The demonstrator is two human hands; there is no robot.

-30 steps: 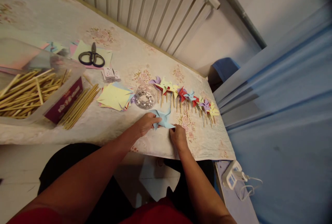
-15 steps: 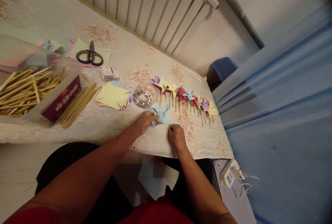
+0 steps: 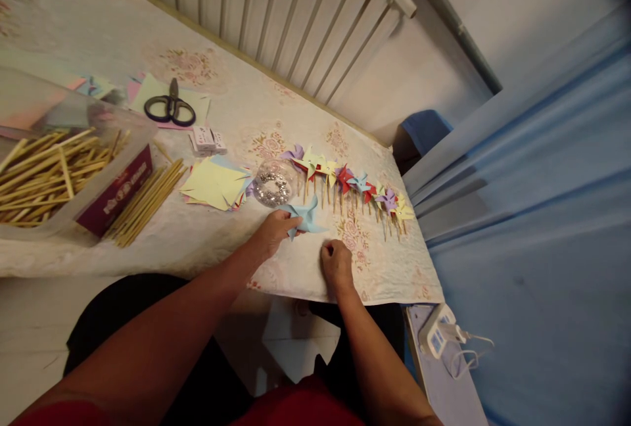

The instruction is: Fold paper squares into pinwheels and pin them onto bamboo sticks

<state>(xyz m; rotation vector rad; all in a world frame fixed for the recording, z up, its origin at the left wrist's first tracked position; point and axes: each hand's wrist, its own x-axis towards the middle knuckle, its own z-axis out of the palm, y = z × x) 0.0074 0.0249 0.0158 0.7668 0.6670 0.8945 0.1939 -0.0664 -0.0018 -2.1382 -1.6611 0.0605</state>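
My left hand [image 3: 276,229] pinches a light blue paper pinwheel [image 3: 306,217] by its left side, thumb on top, just above the tablecloth. The folded blades stand up and no stick shows on it. To its right, my right hand [image 3: 338,263] is closed with the fingers curled in, a small gap from the pinwheel's right tip. Whatever the fingers may hold is hidden. Just beyond the left hand sits a clear round dish of small shiny metal pieces [image 3: 273,187]. Several finished pinwheels on sticks [image 3: 361,184] lie in a row behind the right hand.
Left of the hands lie a stack of coloured paper squares [image 3: 217,183], small white boxes [image 3: 208,140], scissors [image 3: 171,109] and loose wooden sticks [image 3: 148,206]. A clear plastic bin [image 3: 106,169] holds more sticks. A power strip [image 3: 436,334] rests beyond the table's right corner.
My right hand has come away from the pinwheel's right tip and moved slightly toward me. My left hand keeps its hold, the pinwheel barely shifted.
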